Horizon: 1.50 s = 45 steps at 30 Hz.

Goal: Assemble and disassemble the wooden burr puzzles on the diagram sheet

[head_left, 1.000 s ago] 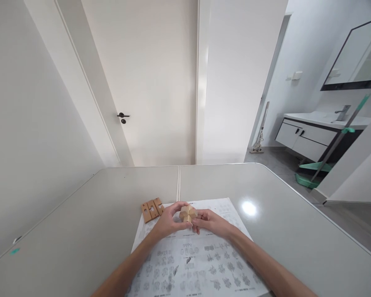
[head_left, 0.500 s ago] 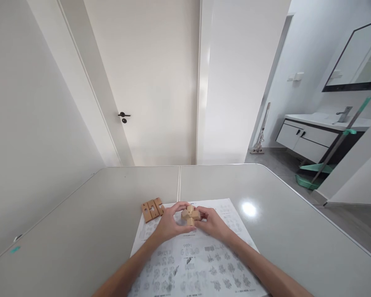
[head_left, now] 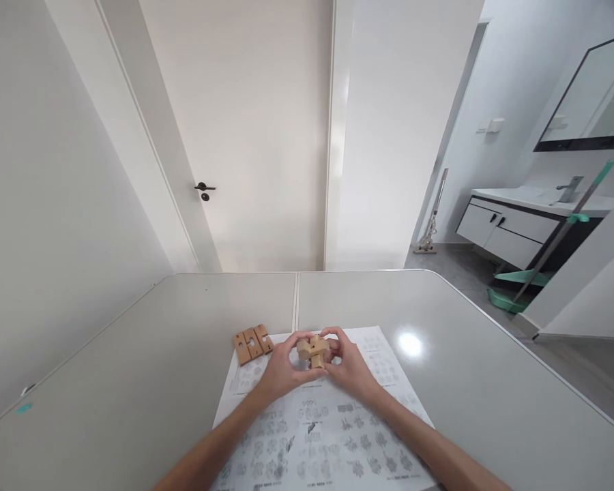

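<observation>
A light wooden burr puzzle (head_left: pixel 314 349), made of interlocked blocks in a cross shape, is held between both hands just over the printed sheet (head_left: pixel 312 416). My left hand (head_left: pixel 281 368) grips it from the left, forefinger along the top and thumb at the bottom. From the right, my right hand (head_left: pixel 348 361) closes on it, its forefinger raised over the top and its thumb low near the bottom block. The fingers hide part of the puzzle's right side. Several darker flat wooden pieces with cut-outs (head_left: pixel 253 344) lie side by side at the sheet's upper left corner.
The grey table (head_left: pixel 133 382) has a seam down its middle and a rounded raised edge. Beyond it stands a white door (head_left: pixel 256 136) with a black handle. A mop (head_left: pixel 430 225), a green dustpan (head_left: pixel 506 300) and a sink cabinet (head_left: pixel 506 225) are off to the right.
The puzzle has been turned slightly in the hands. My right forefinger has lifted from its right side to its top. The flat wooden pieces stay where they were.
</observation>
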Each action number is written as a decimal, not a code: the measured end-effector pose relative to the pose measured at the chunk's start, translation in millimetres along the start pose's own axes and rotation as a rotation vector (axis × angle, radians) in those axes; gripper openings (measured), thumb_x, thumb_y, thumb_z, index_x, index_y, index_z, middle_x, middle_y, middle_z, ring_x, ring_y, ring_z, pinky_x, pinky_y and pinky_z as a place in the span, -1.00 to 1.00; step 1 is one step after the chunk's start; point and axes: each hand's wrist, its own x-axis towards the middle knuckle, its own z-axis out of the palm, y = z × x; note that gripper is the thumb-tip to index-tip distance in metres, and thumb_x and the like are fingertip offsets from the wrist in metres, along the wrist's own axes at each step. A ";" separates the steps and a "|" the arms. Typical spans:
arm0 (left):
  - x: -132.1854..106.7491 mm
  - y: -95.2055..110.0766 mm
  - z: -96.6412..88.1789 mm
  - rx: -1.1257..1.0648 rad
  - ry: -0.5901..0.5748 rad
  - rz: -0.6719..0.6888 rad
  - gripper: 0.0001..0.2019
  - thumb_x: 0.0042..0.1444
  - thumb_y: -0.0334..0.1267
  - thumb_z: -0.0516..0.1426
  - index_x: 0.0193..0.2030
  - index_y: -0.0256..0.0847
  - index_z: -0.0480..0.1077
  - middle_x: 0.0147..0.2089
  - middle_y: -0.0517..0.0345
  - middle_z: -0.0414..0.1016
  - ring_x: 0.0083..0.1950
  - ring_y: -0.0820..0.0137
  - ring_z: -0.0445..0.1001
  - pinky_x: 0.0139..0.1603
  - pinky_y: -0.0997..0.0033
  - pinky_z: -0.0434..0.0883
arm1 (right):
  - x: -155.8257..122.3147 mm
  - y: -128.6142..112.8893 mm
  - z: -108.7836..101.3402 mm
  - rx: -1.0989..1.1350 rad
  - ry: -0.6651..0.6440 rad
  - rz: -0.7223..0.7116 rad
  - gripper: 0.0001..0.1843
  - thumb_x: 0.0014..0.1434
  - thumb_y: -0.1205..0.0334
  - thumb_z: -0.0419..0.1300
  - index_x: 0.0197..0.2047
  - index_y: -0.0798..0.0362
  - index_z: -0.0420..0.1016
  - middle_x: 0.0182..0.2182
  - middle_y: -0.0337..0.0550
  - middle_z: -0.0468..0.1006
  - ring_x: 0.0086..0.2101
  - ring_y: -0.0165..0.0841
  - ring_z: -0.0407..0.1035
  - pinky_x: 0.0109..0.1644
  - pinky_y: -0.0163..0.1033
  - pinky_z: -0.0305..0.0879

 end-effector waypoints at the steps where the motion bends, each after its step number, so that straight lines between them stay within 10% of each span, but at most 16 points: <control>1: 0.2 -0.1 0.3 -0.007 -0.010 -0.007 -0.48 -0.03 -0.06 0.38 0.07 -0.09 0.42 -0.03 0.11 0.58 -0.05 0.19 0.54 0.03 0.25 0.44 | -0.2 0.2 0.1 -0.018 -0.011 -0.006 -0.49 0.04 0.30 0.28 0.07 -0.08 0.30 -0.46 -0.36 0.49 -0.46 -0.35 0.31 -0.27 -0.21 0.31; 22: 6.4 -8.2 -3.0 -0.087 -0.118 -0.041 -0.47 0.36 0.20 -0.07 0.18 -0.14 0.40 0.05 0.04 0.55 0.04 0.19 0.48 0.17 0.25 0.36 | 5.1 -10.1 -5.6 0.322 -0.175 0.172 -0.28 0.12 0.01 0.39 0.30 -0.11 0.32 -0.08 -0.11 0.62 -0.03 -0.17 0.50 0.17 0.00 0.33; 31: 10.5 -7.3 1.7 0.020 0.111 0.058 -0.69 0.36 0.02 0.03 -0.12 -0.14 0.47 -0.07 0.03 0.49 -0.10 0.25 0.45 0.02 0.28 0.40 | 4.4 -15.4 -8.6 0.370 -0.160 0.196 -0.37 0.09 0.02 0.41 0.19 -0.10 0.35 -0.10 -0.13 0.62 -0.06 -0.20 0.51 0.10 -0.07 0.36; 39: 14.6 -13.4 -8.5 -0.082 0.243 -0.072 -0.61 0.35 0.12 -0.01 -0.23 -0.15 0.38 -0.29 0.12 0.49 -0.22 0.27 0.49 -0.11 0.31 0.42 | 6.7 6.8 -6.1 -0.063 -0.050 0.086 -0.36 0.02 0.04 0.43 0.14 -0.11 0.33 -0.24 -0.21 0.58 -0.31 -0.26 0.45 -0.15 -0.11 0.39; 45: 15.9 -14.4 -6.3 -0.488 0.066 -0.201 -0.57 0.30 0.24 -0.01 -0.16 -0.13 0.25 -0.29 0.14 0.54 -0.48 0.33 0.53 -0.43 0.31 0.47 | 4.1 19.2 -6.2 -0.387 0.001 -0.045 -0.43 0.02 0.13 0.41 0.10 -0.12 0.38 -0.01 -0.05 0.53 0.03 -0.01 0.35 0.06 0.02 0.31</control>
